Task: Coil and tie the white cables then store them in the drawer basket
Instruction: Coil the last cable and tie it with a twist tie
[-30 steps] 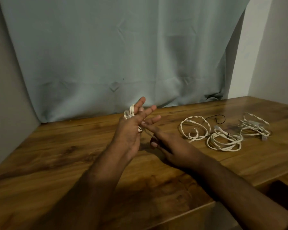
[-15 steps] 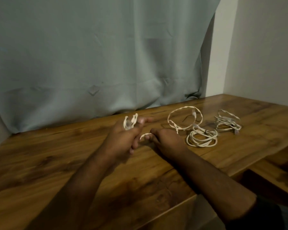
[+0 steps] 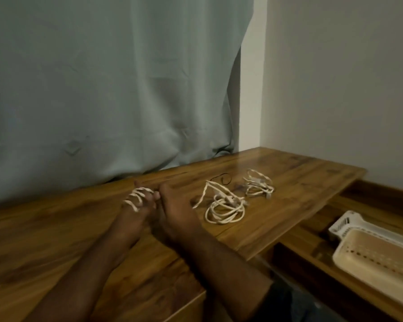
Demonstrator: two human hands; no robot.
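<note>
The left hand point(image 3: 135, 212) is holding a white cable point(image 3: 137, 198) wound in loops round its fingers, low over the wooden counter point(image 3: 44, 240). The right hand point(image 3: 175, 205) is pressing against the left one, fingers curled at the cable's end, apparently pinching it; the exact pinch is blurred.

Counting white cables: three in view. One on the left hand, a loose coil point(image 3: 223, 206) lying on the counter just right of the right hand with a free end sticking up, and a smaller bundle point(image 3: 257, 188) farther right, apart from the coil. One thin dark tie point(image 3: 223, 180) is lying behind the loose coil. One basket point(image 3: 349, 228), white slotted rim with a beige perforated inner tray, is sitting in the open drawer at lower right, nothing seen inside it.

Handling judgement: the cable is looking light, thin and limp but springy, so loops are likely slipping off the fingers or popping open if tension is dropping. Best hold is probably across the whole stack of loops, pinching where they cross, while the other hand is wrapping the tail. The plug ends look stiffer and are probably the parts to keep outside the wrap. Not fragile, not heavy.
</note>
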